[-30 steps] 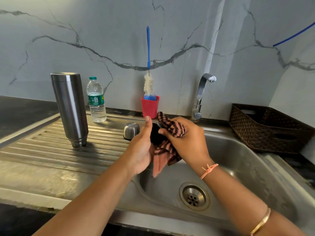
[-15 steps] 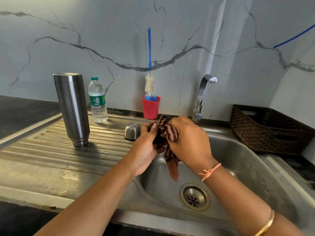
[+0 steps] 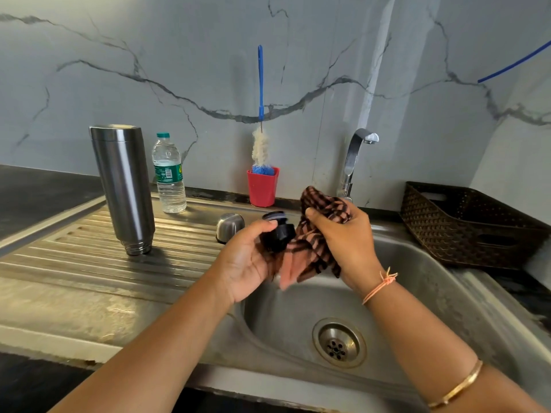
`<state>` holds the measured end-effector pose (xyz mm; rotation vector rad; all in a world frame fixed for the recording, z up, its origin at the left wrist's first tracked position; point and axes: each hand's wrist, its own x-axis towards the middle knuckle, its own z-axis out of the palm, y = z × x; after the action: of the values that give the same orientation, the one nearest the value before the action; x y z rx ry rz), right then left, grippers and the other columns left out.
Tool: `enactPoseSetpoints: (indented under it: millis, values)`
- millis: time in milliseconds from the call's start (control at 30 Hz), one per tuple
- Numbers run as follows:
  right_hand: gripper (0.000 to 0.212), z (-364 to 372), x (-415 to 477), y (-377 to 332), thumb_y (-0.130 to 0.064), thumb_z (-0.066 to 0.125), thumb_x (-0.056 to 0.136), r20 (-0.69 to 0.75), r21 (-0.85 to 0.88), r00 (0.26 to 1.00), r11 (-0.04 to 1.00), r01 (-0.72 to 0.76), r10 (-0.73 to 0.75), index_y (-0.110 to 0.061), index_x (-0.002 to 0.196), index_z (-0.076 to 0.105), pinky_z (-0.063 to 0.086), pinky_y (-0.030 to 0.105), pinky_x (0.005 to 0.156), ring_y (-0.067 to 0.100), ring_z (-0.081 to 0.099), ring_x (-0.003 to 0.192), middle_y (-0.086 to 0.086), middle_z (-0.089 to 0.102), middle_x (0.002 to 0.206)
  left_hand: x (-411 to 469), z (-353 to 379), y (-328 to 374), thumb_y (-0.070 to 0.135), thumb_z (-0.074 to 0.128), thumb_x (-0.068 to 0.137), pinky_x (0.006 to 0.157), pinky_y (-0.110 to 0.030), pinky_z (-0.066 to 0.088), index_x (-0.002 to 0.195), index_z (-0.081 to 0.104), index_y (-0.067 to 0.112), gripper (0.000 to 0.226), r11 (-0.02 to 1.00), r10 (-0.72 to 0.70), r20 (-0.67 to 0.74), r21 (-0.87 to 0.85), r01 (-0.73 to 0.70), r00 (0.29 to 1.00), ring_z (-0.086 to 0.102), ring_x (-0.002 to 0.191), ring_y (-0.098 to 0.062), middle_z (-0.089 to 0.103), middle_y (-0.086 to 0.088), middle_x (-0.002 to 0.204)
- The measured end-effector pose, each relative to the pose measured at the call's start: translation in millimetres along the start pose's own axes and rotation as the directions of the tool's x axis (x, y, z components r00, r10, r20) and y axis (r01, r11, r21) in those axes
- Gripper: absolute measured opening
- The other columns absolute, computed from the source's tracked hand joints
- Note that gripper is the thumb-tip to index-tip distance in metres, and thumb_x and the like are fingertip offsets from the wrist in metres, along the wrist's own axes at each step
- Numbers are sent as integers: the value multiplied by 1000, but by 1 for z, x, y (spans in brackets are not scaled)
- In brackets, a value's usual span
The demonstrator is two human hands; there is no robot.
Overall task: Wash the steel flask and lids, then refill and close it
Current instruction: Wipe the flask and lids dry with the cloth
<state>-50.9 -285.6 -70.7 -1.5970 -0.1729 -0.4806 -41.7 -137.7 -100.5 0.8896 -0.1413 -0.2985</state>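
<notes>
Black plastic stopper lid [image 3: 277,236], round, with a blue-grey rim: your left hand [image 3: 244,260] holds it over the sink's left edge, thumb and curled fingers around its body.

Pink-and-brown striped cloth [image 3: 310,251]: bunched in your right hand [image 3: 343,242], fingers closed round it, one fold touching the lid, the loose end hanging over the steel sink basin [image 3: 417,293].

Small domed steel cap [image 3: 229,228]: on the ribbed drainboard [image 3: 74,263], just behind your left hand.

Tall cylindrical steel flask [image 3: 123,189]: upright on the drainboard with its threaded neck down, well left of the cap.

Clear plastic water bottle with green cap [image 3: 169,174]: just beside the flask, toward the wall.

Red plastic cup [image 3: 262,187]: against the wall, holding a blue-handled bottle brush [image 3: 261,114].

Chrome tap [image 3: 353,159]: behind the basin.

Dark brown woven basket [image 3: 465,228]: on the counter, right of the sink.
</notes>
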Motion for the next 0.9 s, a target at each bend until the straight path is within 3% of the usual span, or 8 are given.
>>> enactPoseSetpoints:
  millis: [133, 267, 333, 433, 567, 633, 733, 900]
  values:
    - [13, 9, -13, -7, -22, 64, 88, 195, -406, 976, 898, 169, -96, -26, 100, 61, 49, 17, 80, 11, 62, 94, -5, 63, 105, 3, 2, -3, 14, 57, 90, 67, -28, 59, 104, 61, 6, 17, 996, 81, -81, -26, -83, 993, 69, 75, -18, 69, -12, 92]
    - [82, 38, -42, 6, -14, 53, 87, 454, -760, 891, 521, 388, -2, -13, 151, 2, 48, 40, 94, 32, 52, 114, 10, 15, 150, 3, -1, -5, 26, 63, 87, 75, -31, 52, 95, 68, 11, 18, 990, 97, -152, 114, -80, 984, 67, 77, -18, 70, -7, 84]
    - [91, 42, -42, 8, -20, 57, 88, 438, -773, 899, 522, 362, 26, -13, 150, -9, 48, 40, 92, 34, 52, 113, 12, 13, 150, 2, -2, -4, 27, 63, 87, 73, -30, 50, 84, 69, 13, 16, 990, 78, -158, 125, -58, 984, 67, 71, -16, 71, -4, 74]
    - [71, 28, -21, -1, -40, 69, 81, 376, -623, 926, 735, 267, -19, -19, 139, 33, 48, 39, 92, 24, 56, 110, 4, 47, 129, 1, -1, -3, 33, 62, 82, 70, -29, 50, 88, 64, 13, 21, 994, 40, -96, 102, -30, 995, 63, 69, -16, 69, -1, 65]
    - [32, 11, -11, -7, -53, 63, 80, 284, -374, 958, 924, 78, 34, -33, 101, 49, 48, 14, 75, 4, 60, 91, -13, 61, 98, -2, 7, -4, 36, 57, 79, 94, -40, 49, 109, 66, 8, 42, 999, -9, 0, 37, 9, 1000, 66, 98, -27, 71, -16, 104]
    - [48, 14, -16, -1, -58, 54, 84, 246, -538, 969, 827, 162, -30, -26, 120, 47, 50, 26, 82, 14, 58, 105, -4, 56, 116, -4, 10, -4, 31, 51, 87, 85, -31, 55, 106, 65, 6, 35, 1000, 10, -1, -28, -10, 1000, 69, 84, -21, 72, -15, 94]
    - [90, 29, -29, 11, -57, 45, 90, 381, -768, 925, 561, 311, 9, -18, 151, -9, 29, 43, 111, 33, 19, 142, 10, 1, 158, -1, 4, -2, 28, 45, 98, 44, -16, 51, 100, 65, 3, 32, 986, 22, -67, -164, -32, 997, 68, 57, -13, 72, -9, 76]
    - [88, 28, -30, 8, -61, 38, 90, 550, -764, 834, 376, 525, -47, -36, 142, -29, 30, 50, 111, 38, 6, 144, 0, -22, 156, -1, 2, 0, 33, 42, 99, 59, -22, 58, 107, 67, 10, 35, 997, -28, -67, -80, 22, 997, 72, 76, -15, 74, -9, 92]
